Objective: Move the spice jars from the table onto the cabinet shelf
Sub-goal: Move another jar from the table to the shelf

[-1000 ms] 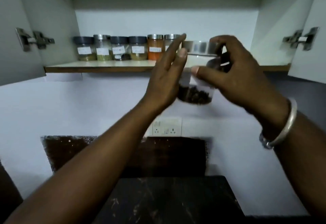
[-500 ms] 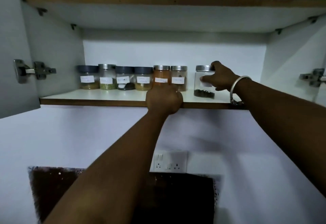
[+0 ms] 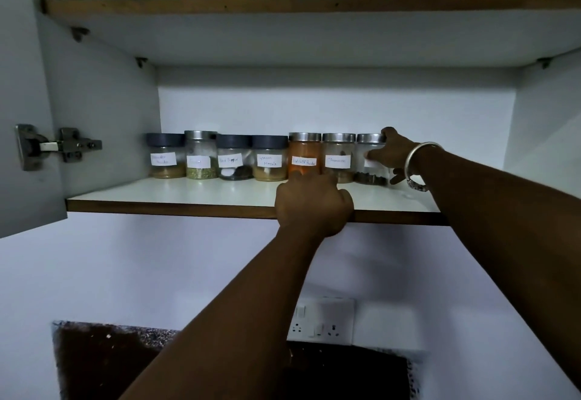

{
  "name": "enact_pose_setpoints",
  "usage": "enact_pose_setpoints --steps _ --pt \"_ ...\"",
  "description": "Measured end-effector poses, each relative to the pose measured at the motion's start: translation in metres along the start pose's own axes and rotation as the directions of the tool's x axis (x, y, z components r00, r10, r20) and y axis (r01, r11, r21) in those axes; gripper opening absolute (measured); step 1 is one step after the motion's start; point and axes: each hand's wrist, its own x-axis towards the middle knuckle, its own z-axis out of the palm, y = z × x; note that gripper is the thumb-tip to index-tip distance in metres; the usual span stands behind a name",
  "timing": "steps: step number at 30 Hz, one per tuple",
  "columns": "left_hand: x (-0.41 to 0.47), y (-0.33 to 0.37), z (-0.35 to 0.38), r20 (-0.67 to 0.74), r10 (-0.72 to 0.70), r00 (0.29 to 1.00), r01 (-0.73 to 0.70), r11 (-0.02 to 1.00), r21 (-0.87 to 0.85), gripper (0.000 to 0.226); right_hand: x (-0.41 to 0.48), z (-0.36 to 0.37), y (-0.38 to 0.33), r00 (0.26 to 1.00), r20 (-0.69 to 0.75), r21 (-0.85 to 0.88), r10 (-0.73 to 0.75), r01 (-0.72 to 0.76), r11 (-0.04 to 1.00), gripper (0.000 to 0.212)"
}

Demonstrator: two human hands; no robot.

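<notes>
Several labelled spice jars stand in a row at the back of the white cabinet shelf (image 3: 176, 195). The rightmost, a clear jar of dark cloves (image 3: 368, 166) with a steel lid, stands on the shelf against the neighbouring steel-lidded jar (image 3: 338, 160). My right hand (image 3: 394, 152) is wrapped around its right side, thumb on its label. My left hand (image 3: 312, 206) rests curled on the shelf's front edge, holding nothing, its forefinger reaching toward the orange chilli powder jar (image 3: 304, 154).
The open cabinet door with a metal hinge (image 3: 47, 148) stands at the left. An upper shelf (image 3: 283, 6) spans above. Bare shelf lies right of the jars. Below are a white wall socket (image 3: 320, 321) and a dark countertop (image 3: 125, 365).
My right hand carried the clove jar up from mid-air onto the shelf, then slid it left against the row. My left hand let go of it and settled on the shelf edge.
</notes>
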Motion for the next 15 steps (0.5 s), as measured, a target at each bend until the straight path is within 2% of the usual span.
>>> enact_pose_setpoints --steps 3,8,11,13,14,15 --pt "0.001 0.0 0.0 0.004 -0.008 1.0 0.008 1.0 -0.005 0.04 0.008 0.004 0.002 1.0 -0.019 -0.002 -0.019 0.019 1.0 0.066" --pt "-0.001 0.001 -0.001 -0.017 0.013 1.0 -0.013 1.0 0.0 0.037 0.012 0.004 0.007 0.999 0.004 -0.02 -0.037 0.037 0.999 0.096" --pt "0.0 0.001 -0.005 -0.008 0.023 1.0 -0.023 1.0 0.007 0.034 0.002 0.004 0.007 0.998 0.046 0.08 0.053 -0.057 0.995 0.118" --pt "-0.001 0.003 -0.007 -0.011 0.034 0.999 -0.034 0.999 0.001 0.035 -0.012 -0.004 0.007 0.986 0.087 0.186 0.139 -0.153 0.97 0.108" --pt "-0.001 0.003 -0.008 -0.015 0.036 0.999 -0.037 0.999 -0.006 0.036 -0.022 -0.009 0.006 0.978 0.145 0.173 0.148 -0.172 0.97 0.097" --pt "0.0 0.002 -0.008 -0.018 0.039 0.999 -0.039 0.999 -0.012 0.037 -0.033 -0.01 0.006 0.971 0.198 0.081 0.135 -0.153 0.985 0.089"
